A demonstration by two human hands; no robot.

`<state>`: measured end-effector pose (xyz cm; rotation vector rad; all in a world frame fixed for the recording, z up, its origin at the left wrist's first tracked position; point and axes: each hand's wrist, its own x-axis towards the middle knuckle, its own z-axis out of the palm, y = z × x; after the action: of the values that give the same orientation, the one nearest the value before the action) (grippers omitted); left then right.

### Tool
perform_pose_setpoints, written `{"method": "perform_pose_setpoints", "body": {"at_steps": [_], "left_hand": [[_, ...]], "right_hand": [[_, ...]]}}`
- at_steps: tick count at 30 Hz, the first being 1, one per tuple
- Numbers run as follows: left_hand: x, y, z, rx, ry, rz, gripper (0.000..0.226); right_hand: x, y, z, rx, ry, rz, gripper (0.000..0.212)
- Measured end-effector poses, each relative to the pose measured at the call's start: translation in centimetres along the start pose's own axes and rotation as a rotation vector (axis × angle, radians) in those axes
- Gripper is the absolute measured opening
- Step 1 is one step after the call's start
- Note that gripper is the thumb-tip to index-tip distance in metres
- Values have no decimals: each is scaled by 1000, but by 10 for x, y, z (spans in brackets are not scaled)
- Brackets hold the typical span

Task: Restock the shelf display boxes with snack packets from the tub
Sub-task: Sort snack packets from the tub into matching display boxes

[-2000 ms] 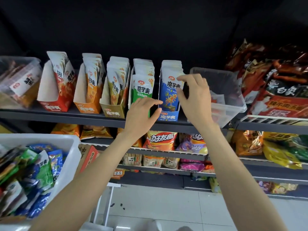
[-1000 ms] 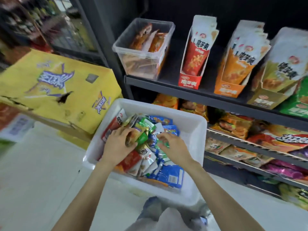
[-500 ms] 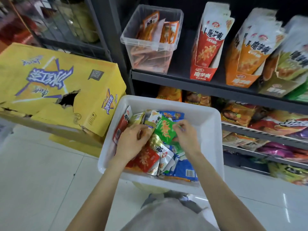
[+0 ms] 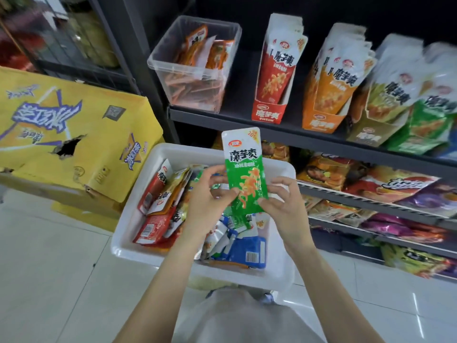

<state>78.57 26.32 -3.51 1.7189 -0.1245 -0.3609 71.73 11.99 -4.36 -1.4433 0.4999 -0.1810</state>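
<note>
Green and white, the snack packet (image 4: 246,174) stood upright between both hands, above the white tub (image 4: 138,229). The left hand (image 4: 210,201) pinched the packet's left edge, thumb on the front and fingers curled behind it. The right hand (image 4: 284,206) pinched the lower right corner in the same way, its other fingers loosely bent beside the packet. Whether a second packet lay behind the green one could not be told.

Directly beneath the hands, the tub held a jumble of loose packets: red ones (image 4: 153,219) to the left of the left hand, blue ones (image 4: 247,251) below the right wrist.

Up and to the right of the right hand, display boxes stood in a row on the dark shelf (image 4: 222,120): a red box (image 4: 269,112), an orange box (image 4: 321,122), an olive box (image 4: 368,137) and a green box (image 4: 420,137), each with packets standing in it, the farther ones blurred. Above the left hand, on the same shelf, sat a clear bin (image 4: 193,65) with orange packets inside. Far left of the left hand lay a yellow carton (image 4: 74,134) with a torn hole.
</note>
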Motion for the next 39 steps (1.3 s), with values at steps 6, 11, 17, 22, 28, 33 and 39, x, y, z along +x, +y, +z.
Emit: {"method": "perform_pose_setpoints", "body": {"at_steps": [6,11,17,22,28,33,39], "left_hand": [[3,21,67,385,-173,225,36],[12,38,135,578,-331,351,28],[35,52,212,527,-133,680,14],[71,62,265,738,-58,939,23],[102,67,309,925,-38,1069,29],[112,68,319,959,29,1106,19],[113,71,316,937,-60,1057,23]], "right_hand": [[11,-24,-91,-113,95,-120,58],[24,-39,-176,-423,117,-207,31],[26,-63,-259,-163,344,-356,11],[49,-96,-318,-78,660,-642,17],[105,-126,-335,-460,618,-650,13],[145,-125,-326,-929,442,-629,28],[160,-116,-318,-1072,628,-582,42]]}}
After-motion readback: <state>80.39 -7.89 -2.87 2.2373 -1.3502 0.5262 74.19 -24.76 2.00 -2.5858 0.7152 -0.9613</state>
